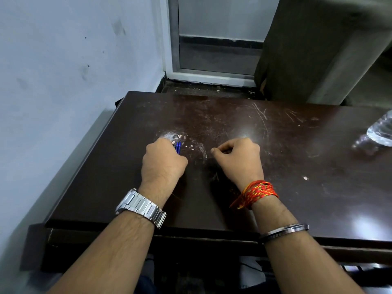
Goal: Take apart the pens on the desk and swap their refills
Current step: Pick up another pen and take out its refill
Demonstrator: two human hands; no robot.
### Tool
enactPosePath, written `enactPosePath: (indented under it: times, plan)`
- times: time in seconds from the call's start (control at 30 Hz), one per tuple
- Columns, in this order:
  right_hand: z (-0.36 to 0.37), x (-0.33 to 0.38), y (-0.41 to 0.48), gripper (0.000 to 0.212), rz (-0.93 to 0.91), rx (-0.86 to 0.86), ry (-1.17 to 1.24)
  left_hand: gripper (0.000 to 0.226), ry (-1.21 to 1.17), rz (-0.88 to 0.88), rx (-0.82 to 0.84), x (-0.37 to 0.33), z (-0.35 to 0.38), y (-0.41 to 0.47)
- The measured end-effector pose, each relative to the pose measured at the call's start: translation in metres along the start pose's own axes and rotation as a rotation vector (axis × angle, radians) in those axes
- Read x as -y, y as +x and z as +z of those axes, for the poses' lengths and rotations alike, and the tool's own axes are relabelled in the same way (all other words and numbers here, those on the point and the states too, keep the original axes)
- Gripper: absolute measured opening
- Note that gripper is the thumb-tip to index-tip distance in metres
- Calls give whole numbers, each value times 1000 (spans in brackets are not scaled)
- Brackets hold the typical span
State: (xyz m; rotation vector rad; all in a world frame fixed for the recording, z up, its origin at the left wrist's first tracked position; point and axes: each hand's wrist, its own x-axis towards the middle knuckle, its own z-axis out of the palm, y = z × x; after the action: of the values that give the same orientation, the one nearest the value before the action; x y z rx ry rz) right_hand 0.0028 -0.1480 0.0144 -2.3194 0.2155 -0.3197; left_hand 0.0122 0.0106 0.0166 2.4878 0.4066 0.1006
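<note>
Two blue pens (178,147) poke out side by side from my left hand (163,159), which is closed around them near the middle of the dark brown desk (297,158). Most of their length is hidden inside the fist. My right hand (238,155) rests on the desk a short way to the right, fingers curled in with thumb against forefinger. Whether it pinches anything small I cannot tell; nothing shows in it.
A clear plastic water bottle (380,130) lies at the desk's right edge. A pale wall runs close along the left side. Behind the desk are a door frame (171,49) and a dark cabinet (307,49). The desktop is scratched and smudged.
</note>
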Motion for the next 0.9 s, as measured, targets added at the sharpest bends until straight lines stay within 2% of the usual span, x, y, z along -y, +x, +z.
enactPosePath:
  times: [0.57, 0.9]
  plan:
    - [4, 3, -2, 16, -24, 39, 17, 40, 137, 109, -29, 1, 3, 3]
    - [5, 3, -2, 15, -34, 47, 11, 33, 94, 72, -15, 2, 6, 6]
